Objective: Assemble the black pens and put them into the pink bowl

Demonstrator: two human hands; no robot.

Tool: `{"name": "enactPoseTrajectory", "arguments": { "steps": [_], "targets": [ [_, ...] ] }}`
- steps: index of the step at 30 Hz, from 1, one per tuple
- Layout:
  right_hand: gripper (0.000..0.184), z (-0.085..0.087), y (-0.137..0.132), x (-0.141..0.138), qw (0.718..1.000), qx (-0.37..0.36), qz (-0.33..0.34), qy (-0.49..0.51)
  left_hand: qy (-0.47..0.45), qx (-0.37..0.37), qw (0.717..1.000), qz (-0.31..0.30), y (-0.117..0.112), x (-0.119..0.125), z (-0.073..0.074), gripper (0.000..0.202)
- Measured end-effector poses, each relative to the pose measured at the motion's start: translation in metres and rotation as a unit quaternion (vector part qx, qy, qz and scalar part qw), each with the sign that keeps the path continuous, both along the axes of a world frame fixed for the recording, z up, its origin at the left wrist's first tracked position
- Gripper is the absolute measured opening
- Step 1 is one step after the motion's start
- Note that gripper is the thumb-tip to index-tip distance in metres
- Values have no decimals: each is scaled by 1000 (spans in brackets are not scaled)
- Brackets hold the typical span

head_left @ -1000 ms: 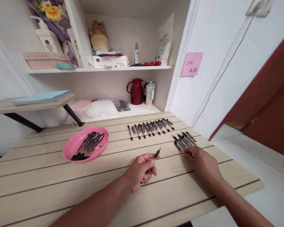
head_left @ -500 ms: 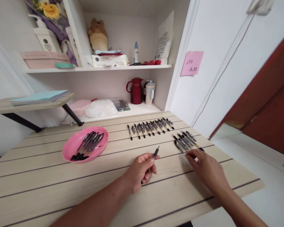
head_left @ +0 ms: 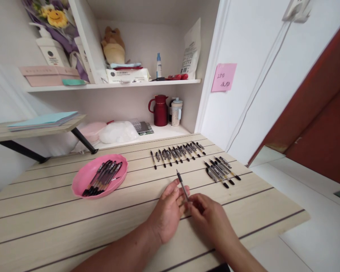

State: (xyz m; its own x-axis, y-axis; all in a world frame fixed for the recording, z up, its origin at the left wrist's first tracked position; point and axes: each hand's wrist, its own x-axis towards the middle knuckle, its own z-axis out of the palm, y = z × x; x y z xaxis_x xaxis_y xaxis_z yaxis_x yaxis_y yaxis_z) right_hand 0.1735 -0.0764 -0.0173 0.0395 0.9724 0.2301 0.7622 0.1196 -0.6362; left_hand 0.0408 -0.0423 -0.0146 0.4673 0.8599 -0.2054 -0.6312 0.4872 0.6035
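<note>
My left hand [head_left: 167,213] and my right hand [head_left: 211,219] meet over the wooden table [head_left: 73,223], both pinching one black pen [head_left: 182,184] that points up and away. The left fingers close on its middle, the right fingertips on its lower end. Beyond the hands lies a row of pen parts [head_left: 175,154]. To its right is a second group of pens [head_left: 221,172]. A pink tray [head_left: 85,177] at the left holds several black pens [head_left: 103,176].
Behind the table are shelves with a red jug [head_left: 160,110], a cup [head_left: 176,112], a plastic bag [head_left: 117,131] and boxes. A pink note [head_left: 223,77] is stuck on the white wall. A raised board [head_left: 31,126] holds blue folders at left. The table edge drops off at right.
My right hand left the pen group at the right and came in to the left hand. It now grips the lower end of the pen, which has tipped more upright.
</note>
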Motion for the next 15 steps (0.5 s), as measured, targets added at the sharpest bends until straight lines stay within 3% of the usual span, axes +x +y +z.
{"name": "enactPoseTrajectory", "arguments": {
  "steps": [3, 6, 10, 15],
  "targets": [
    [23, -1, 6, 34, 980, 12, -103, -170, 25, -7, 1000, -5, 3, -2, -2, 41],
    [24, -5, 12, 64, 953, -4, -138, -269, 34, 6, 999, -16, 4, -2, -4, 35],
    [26, -12, 17, 83, 937, -23, -140, -319, 35, 20, 999, -22, 3, -2, -6, 29],
    [32, -14, 21, 85, 932, -35, -147, -329, 39, 15, 999, -21, 3, -2, -6, 27]
  ]
}}
